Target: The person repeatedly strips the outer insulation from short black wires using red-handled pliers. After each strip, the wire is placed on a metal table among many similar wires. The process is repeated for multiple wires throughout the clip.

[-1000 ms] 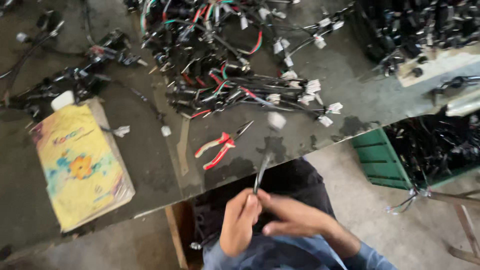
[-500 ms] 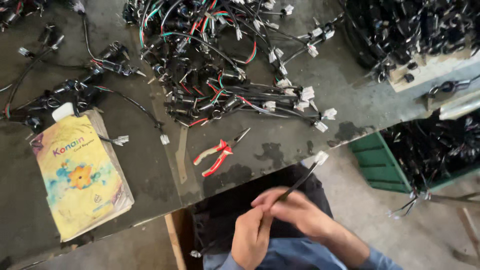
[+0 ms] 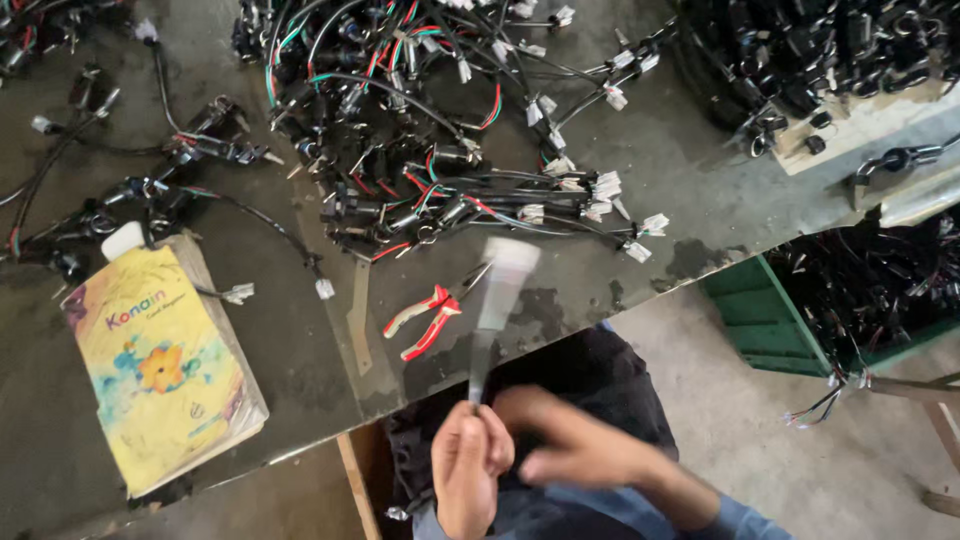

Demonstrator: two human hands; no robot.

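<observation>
Head view: the left hand (image 3: 470, 470) rises fist-like from the lap, its grip clamped on the lower end of a dark wire lead (image 3: 483, 350) whose blurred white connector points up over the counter (image 3: 300, 380) edge. The right hand (image 3: 570, 445) lies blurred across it, fingers toward the wire; its grip cannot be told. Red-handled pliers (image 3: 425, 320) lie just beside the lead.

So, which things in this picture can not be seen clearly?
- Head view: the white-tipped dark cable piece above the hands is motion-blurred.
- Right hand: blurred, grip unclear.
- Left hand: fist hides what it holds.
- Black wire-harness pile: cut off by the top edge.
</observation>
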